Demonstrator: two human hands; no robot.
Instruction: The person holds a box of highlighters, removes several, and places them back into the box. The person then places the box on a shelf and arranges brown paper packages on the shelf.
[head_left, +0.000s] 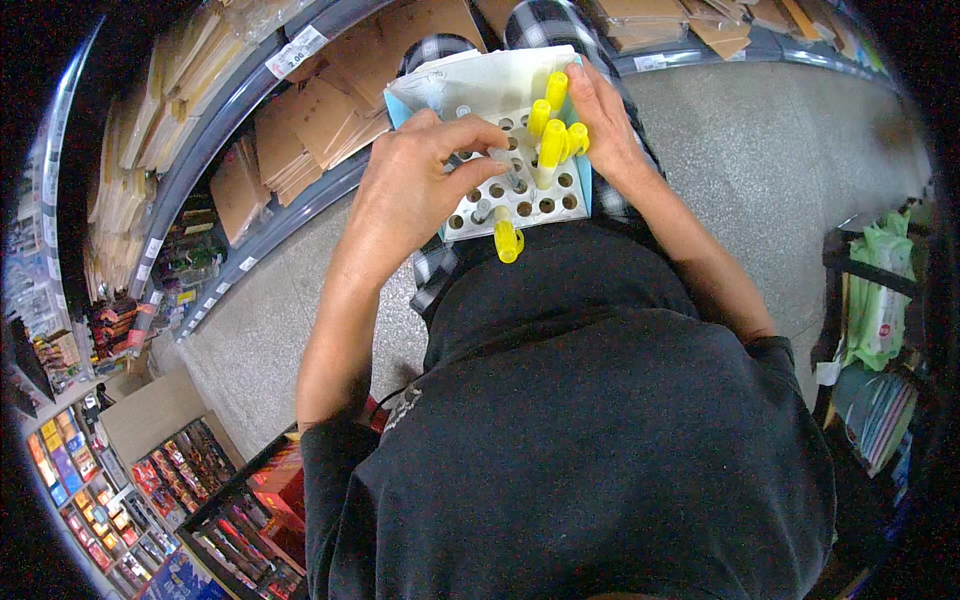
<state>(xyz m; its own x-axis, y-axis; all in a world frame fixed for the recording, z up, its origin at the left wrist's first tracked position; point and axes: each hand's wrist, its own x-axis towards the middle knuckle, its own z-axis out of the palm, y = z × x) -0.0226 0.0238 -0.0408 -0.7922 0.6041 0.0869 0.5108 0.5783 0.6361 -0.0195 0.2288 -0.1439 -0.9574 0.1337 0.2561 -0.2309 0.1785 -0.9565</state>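
A cardboard display box (529, 208) with pale blue sides and a white insert full of round holes rests on my lap, its back panel raised. My right hand (604, 124) grips its right side, thumb over the rim. Between the thumb and fingers of my left hand (427, 176) is a slim clear tube (511, 171), its lower end at the holes. Several yellow-capped pens (551, 146) stand on the right of the insert. Another yellow-capped pen (508, 236) leans at the near edge. A second clear tube (482, 210) sits near the front left holes.
Shelves with stacks of brown envelopes (300, 135) curve around the far and left sides. Boxed goods (97, 495) fill a rack at lower left. At right a green plastic package (881, 292) stands beside folders (874, 420). Speckled grey floor (742, 165) lies between.
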